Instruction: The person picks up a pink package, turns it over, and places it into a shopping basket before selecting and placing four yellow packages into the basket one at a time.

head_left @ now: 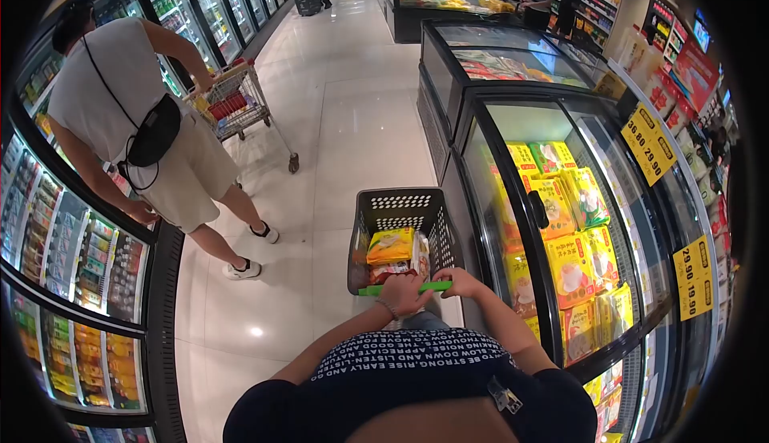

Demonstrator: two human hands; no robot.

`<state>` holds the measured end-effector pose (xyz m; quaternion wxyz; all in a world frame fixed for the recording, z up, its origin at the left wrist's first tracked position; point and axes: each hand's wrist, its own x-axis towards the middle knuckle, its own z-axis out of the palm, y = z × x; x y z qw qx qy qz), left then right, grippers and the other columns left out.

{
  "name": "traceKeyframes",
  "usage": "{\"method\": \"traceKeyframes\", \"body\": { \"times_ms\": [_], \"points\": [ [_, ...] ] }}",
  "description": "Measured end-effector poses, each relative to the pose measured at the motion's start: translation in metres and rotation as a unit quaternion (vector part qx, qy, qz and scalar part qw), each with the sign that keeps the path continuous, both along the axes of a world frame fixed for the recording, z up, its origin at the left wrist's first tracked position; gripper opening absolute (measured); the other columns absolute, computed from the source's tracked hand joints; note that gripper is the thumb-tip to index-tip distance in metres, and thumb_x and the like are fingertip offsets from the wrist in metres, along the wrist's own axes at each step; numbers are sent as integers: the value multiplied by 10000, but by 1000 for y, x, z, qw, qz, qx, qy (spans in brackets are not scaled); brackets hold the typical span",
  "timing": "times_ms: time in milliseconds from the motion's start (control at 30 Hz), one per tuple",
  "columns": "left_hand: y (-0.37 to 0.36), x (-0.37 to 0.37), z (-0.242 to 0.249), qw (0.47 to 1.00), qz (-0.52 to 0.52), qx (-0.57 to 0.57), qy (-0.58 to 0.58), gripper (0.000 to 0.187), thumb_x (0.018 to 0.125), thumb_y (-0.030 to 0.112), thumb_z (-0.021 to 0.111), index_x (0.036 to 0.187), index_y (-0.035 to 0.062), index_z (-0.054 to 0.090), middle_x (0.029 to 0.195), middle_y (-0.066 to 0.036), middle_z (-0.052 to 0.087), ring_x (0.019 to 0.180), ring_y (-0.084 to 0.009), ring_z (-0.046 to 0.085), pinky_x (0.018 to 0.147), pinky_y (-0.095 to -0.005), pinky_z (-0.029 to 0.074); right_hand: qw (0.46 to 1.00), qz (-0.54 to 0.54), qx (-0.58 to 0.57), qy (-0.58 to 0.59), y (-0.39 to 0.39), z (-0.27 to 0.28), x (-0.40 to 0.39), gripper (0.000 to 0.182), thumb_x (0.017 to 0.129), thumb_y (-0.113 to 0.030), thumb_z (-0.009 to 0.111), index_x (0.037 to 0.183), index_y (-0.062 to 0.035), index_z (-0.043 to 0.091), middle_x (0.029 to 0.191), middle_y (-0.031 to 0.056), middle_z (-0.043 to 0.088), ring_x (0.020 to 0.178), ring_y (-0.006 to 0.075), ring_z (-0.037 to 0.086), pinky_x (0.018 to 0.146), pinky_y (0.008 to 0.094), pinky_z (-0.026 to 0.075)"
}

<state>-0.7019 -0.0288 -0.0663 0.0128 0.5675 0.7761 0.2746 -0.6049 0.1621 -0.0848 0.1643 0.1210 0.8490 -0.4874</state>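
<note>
A dark shopping basket (362, 227) with perforated walls is in front of my body. Its green handle (436, 286) runs across the near side. My left hand (403, 294) wraps around the middle of this handle, a bracelet at the wrist. At the handle's right end, my right hand (459, 282) is closed on it. Inside the basket lie a yellow food package (390, 245) and a red-and-white package (389, 270), partly hidden by my left hand. Another clear-looking pack (421, 255) leans along the right side.
Glass-topped freezers with yellow food bags (573, 263) and price signs (650, 145) line the right. At left, a person (120, 74) beside drink fridges (72, 251) holds a shopping cart (239, 98). Tiled floor (344, 114) runs ahead between them; other people stand farther off.
</note>
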Motion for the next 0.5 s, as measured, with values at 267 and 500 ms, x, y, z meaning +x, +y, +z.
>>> {"method": "traceKeyframes", "body": {
  "times_ms": [267,500],
  "points": [
    [26,-62,-7,999,1,-21,48,288,811,307,484,610,102,495,552,-53,521,515,-234,534,501,-373,409,999,16,-7,49,14,-5,-48,457,539,-139,688,981,-66,594,815,75,616,733,161,577,698,276,450],
    [34,-121,-13,996,-44,-49,58,253,800,271,491,599,117,503,523,-49,504,507,-235,525,511,-366,399,996,-27,43,73,4,-19,-83,372,615,-235,663,953,-99,588,824,128,620,784,289,598,721,343,459]
  ]
}}
